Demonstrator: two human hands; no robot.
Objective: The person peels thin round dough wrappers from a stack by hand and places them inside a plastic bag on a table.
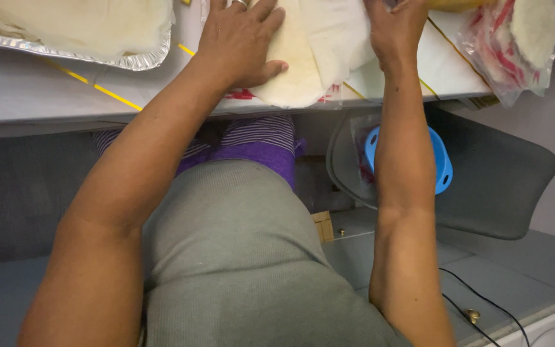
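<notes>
Grey-shirted torso nearest; far edge of white table (pixel 27 96): left hand (pixel 242 42) flat, fingers spread, pinning round pale flatbread (pixel 293 67) on its paper sheet (pixel 338 38), right hand (pixel 396 29) on paper, grip unclear; likely separating step, next needs clean peel without tearing.

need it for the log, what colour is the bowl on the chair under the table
Bright blue: the bowl sits on the grey chair, seen in the head view.

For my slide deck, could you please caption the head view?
Left hand flat on a pale round flatbread on a white table; right hand beside it.
</notes>
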